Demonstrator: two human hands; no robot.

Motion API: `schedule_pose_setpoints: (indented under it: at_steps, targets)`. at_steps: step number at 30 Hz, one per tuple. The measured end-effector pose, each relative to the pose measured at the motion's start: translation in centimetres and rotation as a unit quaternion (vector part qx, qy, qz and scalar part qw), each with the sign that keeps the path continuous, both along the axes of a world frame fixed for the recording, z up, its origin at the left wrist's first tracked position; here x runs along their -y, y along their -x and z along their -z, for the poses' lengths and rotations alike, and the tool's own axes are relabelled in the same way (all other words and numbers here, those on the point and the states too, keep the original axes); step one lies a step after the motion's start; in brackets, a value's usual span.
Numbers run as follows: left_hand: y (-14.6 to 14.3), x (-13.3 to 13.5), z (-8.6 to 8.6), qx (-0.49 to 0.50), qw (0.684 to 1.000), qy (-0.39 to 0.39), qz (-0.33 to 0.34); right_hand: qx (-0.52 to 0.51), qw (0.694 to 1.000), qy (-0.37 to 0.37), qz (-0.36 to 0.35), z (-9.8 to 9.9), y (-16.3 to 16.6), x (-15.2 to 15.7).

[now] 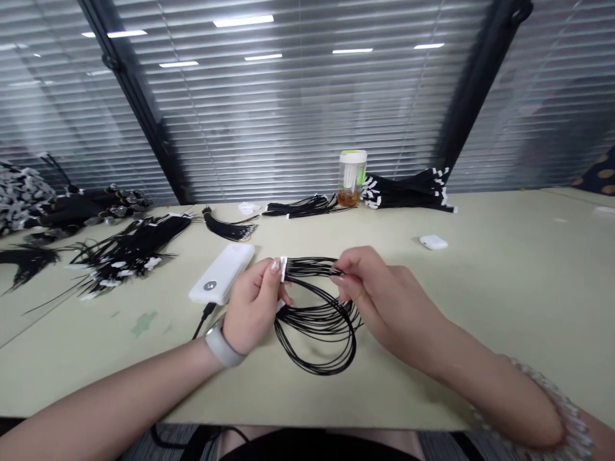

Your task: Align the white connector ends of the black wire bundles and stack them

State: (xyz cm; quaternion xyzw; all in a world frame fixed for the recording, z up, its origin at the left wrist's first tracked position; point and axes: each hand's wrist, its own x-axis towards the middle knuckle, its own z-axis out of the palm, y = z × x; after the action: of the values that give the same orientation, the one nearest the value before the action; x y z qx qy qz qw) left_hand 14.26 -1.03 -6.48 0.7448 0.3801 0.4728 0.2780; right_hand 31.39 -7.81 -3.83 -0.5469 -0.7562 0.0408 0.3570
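My left hand pinches a white connector between thumb and fingers. From it a row of thin black wires runs to the right. My right hand has its thumb and forefinger closed on the wires a little way from the connector. Below, the wires curve round in a loop over the table, and a second bunch of black wires hangs under the first. Part of another white piece shows under my left fingers; the rest of it is hidden.
A white power bank with a black cable lies by my left hand. Bundles of black wires are heaped at the left, more wire bundles at the back. A lidded cup holds amber liquid. A small white case lies at right.
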Motion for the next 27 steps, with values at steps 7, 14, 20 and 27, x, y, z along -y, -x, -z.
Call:
schedule_pose_setpoints:
  at_steps: [7, 14, 20, 27]
  targets:
    - [0.15, 0.34, 0.31, -0.022, 0.999, -0.03, 0.022, 0.074, 0.997, 0.029, -0.019, -0.25, 0.38, -0.21]
    - [0.12, 0.55, 0.38, -0.031, 0.999, -0.021, 0.032, 0.107, 0.993, 0.042, -0.03, 0.17, 0.62, -0.35]
    - [0.19, 0.57, 0.31, -0.033, 0.999, -0.026, 0.032, 0.115, 0.992, 0.033, -0.036, 0.04, 0.51, -0.34]
    - [0.2, 0.58, 0.33, -0.035, 0.999, -0.022, 0.032, 0.117, 0.992, 0.015, -0.042, 0.15, 0.42, -0.25]
